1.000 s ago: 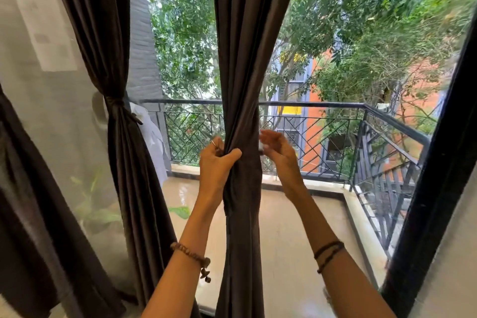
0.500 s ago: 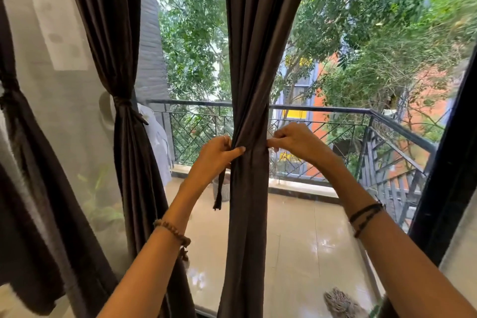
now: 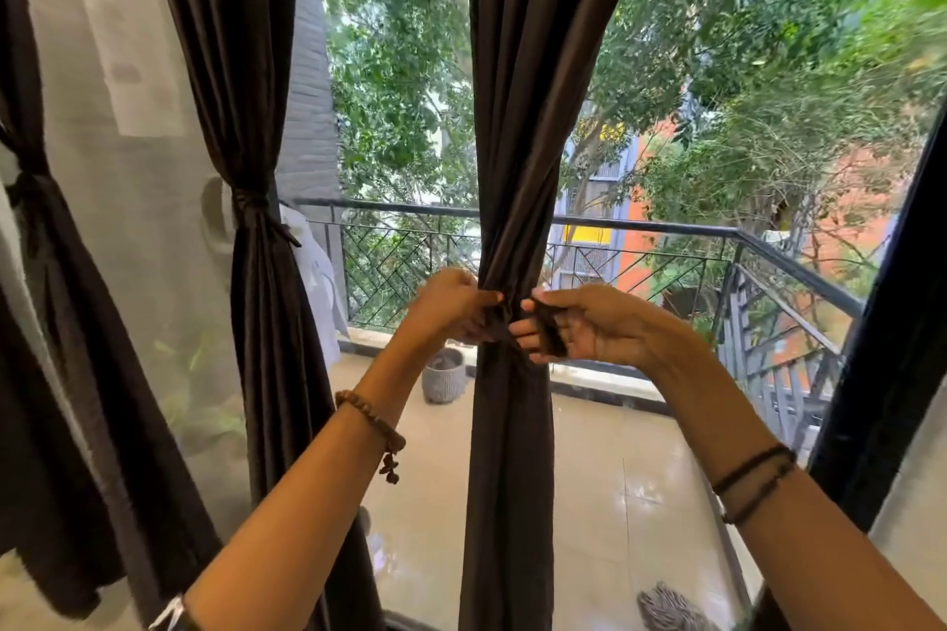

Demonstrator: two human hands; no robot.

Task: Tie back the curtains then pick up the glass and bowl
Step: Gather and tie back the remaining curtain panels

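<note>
Fingers of the left hand [image 3: 451, 307] are curled tight on the gathered curtain [image 3: 512, 169] at the waist of the bunch, and appear to pinch one end of the tie [image 3: 548, 333] against the cloth, though that end is hidden. Fingers of the right hand [image 3: 589, 325] are partly spread, palm toward the camera, with the thumb and forefinger nipping the other end of the dark tie, which hangs across the palm. The curtain hangs straight at centre of the window, cinched where the hands meet. Two more curtains, one [image 3: 256, 220] to the left and one [image 3: 31, 200] at the far left edge, already carry knotted ties. Judgement: the step in hand is closing the knot on the centre curtain. To do it well, the left hand should keep the bunch compressed so the folds do not spring open, while the right draws its end through and pulls level, not downward, so the band sits at the same height as the neighbouring ties. Both ends need even tension before release. Glass and bowl are not in view; a grey pot [image 3: 443, 377] stands on the balcony floor outside.
</note>
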